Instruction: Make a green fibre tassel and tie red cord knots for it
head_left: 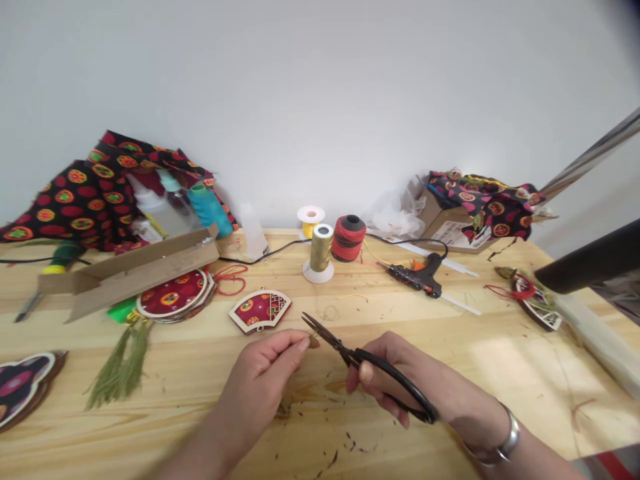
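A small olive-gold tuft [313,342] is pinched between the thumb and forefinger of the left hand [255,380], above a pale wooden table [500,373]. Black-handled scissors [345,350] are gripped by the right hand [387,357], with a metal bracelet [504,437] at its wrist. The thumb is set against one handle, the other fingers are curled around the second, and the slightly parted blades are held just beside the tuft, so trimming appears to be the work in hand. Dark snippets [345,443] are scattered on the wood below the hands. Beyond them lie a red fan-shaped wooden ornament [260,310], a green tassel [120,360], a gold thread spool [321,248], a red thread spool [349,238] and a black glue gun [420,277]. The tuft is largely hidden by the fingertips, so its exact shape and material cannot be made out. A dark object [590,260] is cut off by the right edge of the view.
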Demonstrator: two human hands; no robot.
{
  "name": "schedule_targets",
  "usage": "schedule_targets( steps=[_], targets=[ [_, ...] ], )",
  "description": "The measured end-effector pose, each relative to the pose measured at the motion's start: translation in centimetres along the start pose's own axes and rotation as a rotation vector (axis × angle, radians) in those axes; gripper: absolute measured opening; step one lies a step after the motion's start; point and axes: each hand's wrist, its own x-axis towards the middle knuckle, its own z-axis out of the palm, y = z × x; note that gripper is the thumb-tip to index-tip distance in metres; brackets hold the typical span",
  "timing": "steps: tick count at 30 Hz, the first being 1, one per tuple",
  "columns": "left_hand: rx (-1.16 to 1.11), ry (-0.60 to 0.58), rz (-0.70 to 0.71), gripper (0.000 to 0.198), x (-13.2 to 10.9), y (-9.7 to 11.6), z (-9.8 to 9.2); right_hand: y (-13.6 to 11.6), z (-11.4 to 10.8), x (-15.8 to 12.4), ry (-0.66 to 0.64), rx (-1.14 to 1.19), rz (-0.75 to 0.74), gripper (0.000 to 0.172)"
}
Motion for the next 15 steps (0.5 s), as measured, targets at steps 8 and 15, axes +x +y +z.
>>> schedule_targets(
  steps=[8, 15],
  targets=[
    [-0.247, 0.104, -0.063, 0.024, 0.5, -0.1, 0.1, 1.3, -0.8, -0.2, 0.058, -0.277, -0.025, 0.033],
    [-0.401, 0.188, -0.096, 0.027, 0.8, -0.2, -0.1, 3.3, -2.9, -3.5, 0.307, -1.002, -0.146, 0.009]
  ],
)
